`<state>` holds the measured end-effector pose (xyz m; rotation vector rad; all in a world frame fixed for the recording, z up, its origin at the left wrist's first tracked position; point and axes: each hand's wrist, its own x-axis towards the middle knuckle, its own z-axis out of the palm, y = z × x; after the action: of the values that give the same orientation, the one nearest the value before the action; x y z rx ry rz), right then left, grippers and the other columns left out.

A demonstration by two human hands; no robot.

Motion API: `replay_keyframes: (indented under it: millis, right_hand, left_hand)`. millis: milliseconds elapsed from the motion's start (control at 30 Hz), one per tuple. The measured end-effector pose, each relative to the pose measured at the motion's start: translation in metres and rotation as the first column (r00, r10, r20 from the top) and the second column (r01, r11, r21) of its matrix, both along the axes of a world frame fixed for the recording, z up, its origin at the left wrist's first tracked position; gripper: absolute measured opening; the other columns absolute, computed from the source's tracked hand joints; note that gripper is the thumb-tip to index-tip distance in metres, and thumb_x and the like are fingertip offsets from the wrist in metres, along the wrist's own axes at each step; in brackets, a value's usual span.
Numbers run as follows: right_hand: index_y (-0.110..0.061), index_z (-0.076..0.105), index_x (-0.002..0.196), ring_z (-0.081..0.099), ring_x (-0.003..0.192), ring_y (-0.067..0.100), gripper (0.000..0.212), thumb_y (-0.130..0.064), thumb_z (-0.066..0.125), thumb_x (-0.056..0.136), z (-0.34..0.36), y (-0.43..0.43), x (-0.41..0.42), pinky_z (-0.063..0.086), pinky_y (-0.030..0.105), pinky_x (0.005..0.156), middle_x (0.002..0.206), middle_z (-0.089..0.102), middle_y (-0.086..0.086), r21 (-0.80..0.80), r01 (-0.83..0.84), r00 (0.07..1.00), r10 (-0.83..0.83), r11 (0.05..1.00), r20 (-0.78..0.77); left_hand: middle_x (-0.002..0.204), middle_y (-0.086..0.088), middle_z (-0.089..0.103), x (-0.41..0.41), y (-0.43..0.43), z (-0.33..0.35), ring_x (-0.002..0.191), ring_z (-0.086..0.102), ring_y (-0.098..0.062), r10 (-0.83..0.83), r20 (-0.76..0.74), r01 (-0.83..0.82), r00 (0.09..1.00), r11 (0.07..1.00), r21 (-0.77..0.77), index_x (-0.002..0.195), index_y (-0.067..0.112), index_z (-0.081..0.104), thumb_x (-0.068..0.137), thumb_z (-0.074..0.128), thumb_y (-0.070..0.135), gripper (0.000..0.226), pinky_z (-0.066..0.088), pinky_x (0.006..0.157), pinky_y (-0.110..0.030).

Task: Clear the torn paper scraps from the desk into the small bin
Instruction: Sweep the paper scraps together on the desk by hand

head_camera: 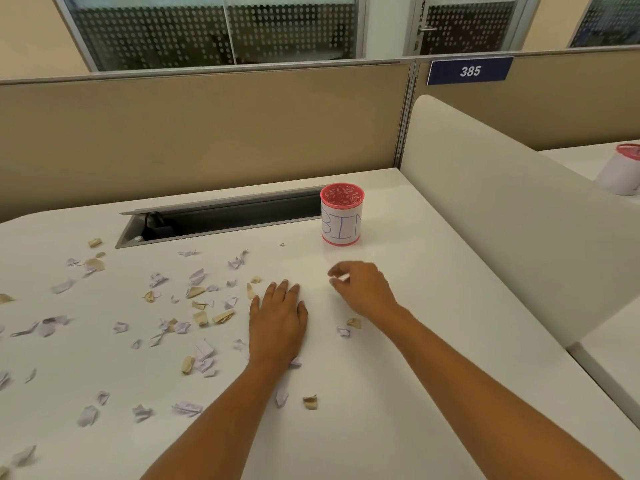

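On the white desk (450,271), the left hand (278,317) lies flat, fingers straight and close together, at the edge of a wide scatter of torn paper scraps (223,317) spreading off to its left. Near the small pink-rimmed bin (342,216) lettered BIN, which stands upright toward the back, the right hand (363,289) hovers, thumb and fingertips pinching one pale scrap (341,278).

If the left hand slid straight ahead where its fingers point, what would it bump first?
Probably the tiny scrap just ahead of the left hand, then the open cable slot; the bin sits off to the right, though depth is unclear.
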<state>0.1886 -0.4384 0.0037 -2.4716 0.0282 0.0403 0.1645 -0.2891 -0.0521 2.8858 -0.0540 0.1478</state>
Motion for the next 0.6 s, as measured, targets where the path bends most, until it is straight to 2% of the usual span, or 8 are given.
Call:
replay_keyframes:
  millis: [167,300,433,500,600]
  right_hand:
    - [-0.023,0.055,0.124,0.05,0.122,0.019,0.034,-0.035,0.047,0.094,-0.014,-0.004,-0.04,0.038,0.029,0.099,0.134,0.054,-0.003,-0.099,-0.095,0.993,0.087,0.991,-0.078]
    - [-0.022,0.042,0.137,0.03,0.139,0.015,0.042,-0.035,0.038,0.097,-0.025,-0.004,-0.067,0.024,0.028,0.112,0.151,0.031,-0.002,-0.157,-0.201,0.978,0.188,0.967,-0.093]
    - [-0.021,0.03,0.144,0.012,0.145,0.013,0.045,-0.03,0.033,0.1,-0.034,0.002,-0.085,0.013,0.026,0.116,0.157,0.016,-0.001,-0.208,-0.264,0.964,0.25,0.942,-0.093]
    - [-0.019,0.029,0.144,0.014,0.145,0.016,0.044,-0.021,0.031,0.101,-0.037,0.005,-0.091,0.014,0.028,0.117,0.156,0.017,0.002,-0.24,-0.284,0.959,0.273,0.928,-0.08]
    - [-0.011,0.041,0.137,0.033,0.133,0.025,0.04,-0.008,0.033,0.098,-0.033,0.004,-0.096,0.029,0.033,0.108,0.144,0.038,0.009,-0.204,-0.292,0.956,0.292,0.935,-0.03]
  left_hand:
    - [0.154,0.002,0.029,-0.001,0.0,0.0,0.144,0.021,-0.016,0.001,0.017,-0.001,1.0,1.0,0.013,0.143,0.022,0.031,0.099,0.026,0.032,0.046,0.015,0.118,-0.04]
    - [0.154,0.001,0.029,-0.002,0.0,0.0,0.144,0.021,-0.016,-0.001,0.02,0.001,1.0,1.0,0.014,0.143,0.021,0.031,0.099,0.026,0.032,0.046,0.015,0.118,-0.04]
    - [0.154,0.001,0.028,-0.002,-0.001,0.001,0.144,0.02,-0.017,-0.004,0.015,0.004,1.0,1.0,0.012,0.144,0.021,0.031,0.099,0.026,0.031,0.046,0.015,0.118,-0.04]
    - [0.154,0.0,0.028,-0.002,-0.001,0.002,0.144,0.02,-0.017,-0.005,0.011,0.005,1.0,1.0,0.017,0.144,0.02,0.031,0.099,0.026,0.031,0.046,0.015,0.118,-0.04]
    - [0.154,0.0,0.028,-0.001,-0.001,0.002,0.144,0.021,-0.017,-0.005,0.013,0.005,1.0,1.0,0.02,0.143,0.02,0.031,0.099,0.026,0.03,0.046,0.015,0.118,-0.041]
